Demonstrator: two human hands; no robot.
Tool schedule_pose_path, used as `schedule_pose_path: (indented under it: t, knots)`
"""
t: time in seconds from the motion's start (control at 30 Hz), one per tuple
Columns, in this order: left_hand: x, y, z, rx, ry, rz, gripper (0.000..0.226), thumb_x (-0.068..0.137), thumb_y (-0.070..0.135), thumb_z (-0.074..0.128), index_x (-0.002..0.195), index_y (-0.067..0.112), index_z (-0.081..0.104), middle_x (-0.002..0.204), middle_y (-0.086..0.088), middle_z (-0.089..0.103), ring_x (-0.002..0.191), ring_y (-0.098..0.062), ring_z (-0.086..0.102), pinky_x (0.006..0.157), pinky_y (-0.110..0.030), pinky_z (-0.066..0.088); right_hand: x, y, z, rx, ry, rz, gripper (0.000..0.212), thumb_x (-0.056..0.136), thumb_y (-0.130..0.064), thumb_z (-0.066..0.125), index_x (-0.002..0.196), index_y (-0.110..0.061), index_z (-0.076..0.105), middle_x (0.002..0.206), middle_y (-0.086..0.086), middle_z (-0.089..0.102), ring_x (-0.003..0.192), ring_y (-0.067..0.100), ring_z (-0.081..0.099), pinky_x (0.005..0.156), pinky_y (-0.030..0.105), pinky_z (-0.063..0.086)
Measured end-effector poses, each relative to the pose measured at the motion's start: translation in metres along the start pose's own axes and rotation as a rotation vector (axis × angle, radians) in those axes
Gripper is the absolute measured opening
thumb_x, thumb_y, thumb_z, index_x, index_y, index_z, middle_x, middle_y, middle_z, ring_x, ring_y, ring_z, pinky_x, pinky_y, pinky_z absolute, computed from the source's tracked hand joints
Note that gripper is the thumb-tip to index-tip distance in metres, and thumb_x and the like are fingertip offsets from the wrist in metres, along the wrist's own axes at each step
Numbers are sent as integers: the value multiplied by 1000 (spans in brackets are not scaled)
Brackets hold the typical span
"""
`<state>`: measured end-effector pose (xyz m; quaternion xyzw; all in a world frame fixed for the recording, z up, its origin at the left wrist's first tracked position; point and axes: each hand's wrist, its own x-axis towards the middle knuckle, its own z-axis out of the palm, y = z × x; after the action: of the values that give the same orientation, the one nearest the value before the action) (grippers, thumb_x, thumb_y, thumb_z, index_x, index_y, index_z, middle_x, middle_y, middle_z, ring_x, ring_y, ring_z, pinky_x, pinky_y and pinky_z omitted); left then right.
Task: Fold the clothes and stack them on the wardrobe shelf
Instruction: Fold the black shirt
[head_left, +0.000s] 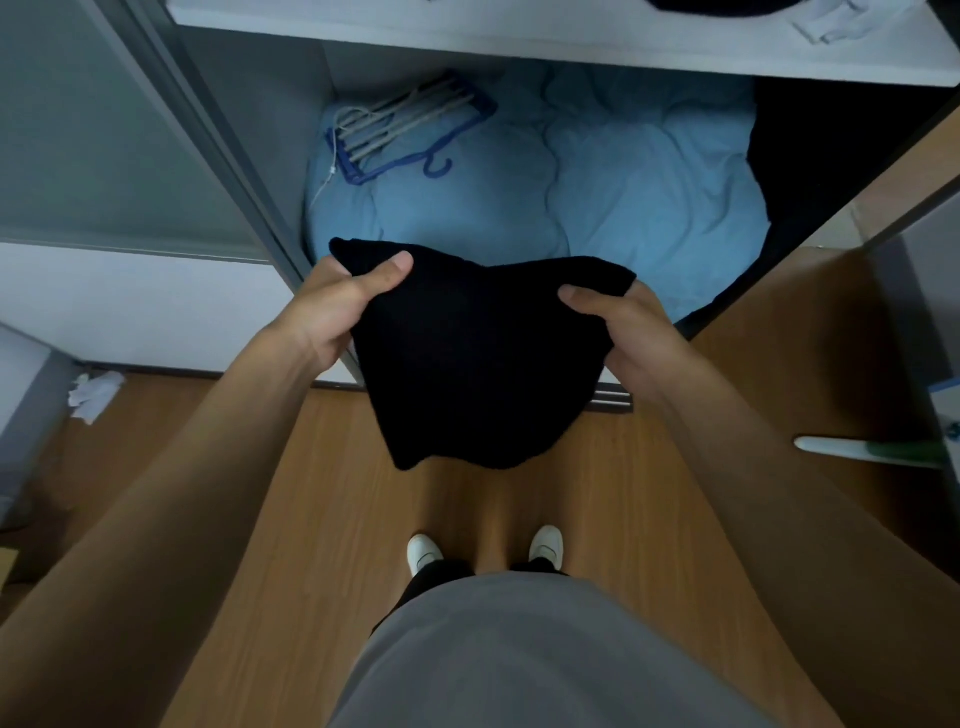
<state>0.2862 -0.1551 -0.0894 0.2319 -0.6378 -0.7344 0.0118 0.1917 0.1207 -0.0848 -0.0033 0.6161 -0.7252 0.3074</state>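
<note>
Both hands, the left hand (332, 306) and right hand (631, 332), gripped a folded black knit garment (478, 364) above the brown wood-grain floor (322, 519), before the open wardrobe's white shelf (519, 47) and light-blue quilt (623, 197).

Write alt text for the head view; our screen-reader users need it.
A person's left hand and right hand grip the top corners of a black knitted garment before an open wardrobe holding a light blue duvet, a blue hanger and a white shelf above.
</note>
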Motion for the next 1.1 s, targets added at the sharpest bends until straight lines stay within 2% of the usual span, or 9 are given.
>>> schedule_pose_path:
  t: [0.3,0.47,0.57,0.67,0.77,0.87,0.93,1.0,1.1]
  knots:
    - [3,7,3,-2,162,27,46,63,37,89,100,14,76,101,-5,78,98,-20,74,90,-33,55,1,-16,9,-7,101,64,29,85,-11,75,114,-6,70,103,9,77,96,23,74,76,29,59]
    - [10,9,9,-135,262,68,79,74,15,85,141,7,42,126,-13,66,106,-22,70,88,-33,58,5,-18,19,21,232,37,28,86,-2,72,114,-3,68,99,11,76,89,22,75,67,26,59]
    - [12,13,5,-50,205,85,85,84,10,77,151,31,29,148,-5,47,131,-20,52,107,-36,47,8,-18,22,-6,243,-6,59,87,1,70,140,-12,48,112,6,69,104,25,70,79,31,60]
    - [12,22,-1,86,68,45,47,92,-2,62,131,23,60,132,-7,62,126,-24,58,107,-35,47,12,-23,19,-66,158,-42,92,88,7,65,156,-31,16,135,1,55,120,20,61,100,39,53]
    - [9,29,-5,151,-66,-18,62,84,-20,54,134,16,59,120,-8,68,119,-22,63,101,-27,49,14,-31,18,-217,28,-26,84,86,13,63,155,-21,30,146,9,49,125,19,58,106,34,47]
    - [7,36,-4,427,-94,-22,75,79,-21,61,141,19,51,132,-5,60,124,-18,57,107,-25,43,16,-36,26,-755,-28,-71,80,84,0,72,153,-17,35,154,2,39,138,14,40,107,13,30]
    - [8,40,0,647,-61,0,73,79,-14,67,141,22,52,132,2,58,123,-13,54,106,-21,39,19,-35,34,-1072,-47,-112,73,84,-6,74,149,-15,41,152,4,41,139,17,39,105,11,28]
    - [9,42,2,794,-22,48,63,80,-9,70,134,21,59,125,5,60,117,-11,54,101,-19,39,23,-35,38,-1228,-19,-159,52,85,-9,73,135,-12,58,136,9,57,126,23,53,103,24,41]
    - [11,46,0,901,39,104,38,81,0,70,114,20,71,106,3,67,97,-12,62,83,-19,44,27,-38,38,-1304,24,-212,17,89,-16,71,102,-7,73,98,14,71,95,28,66,81,32,50]
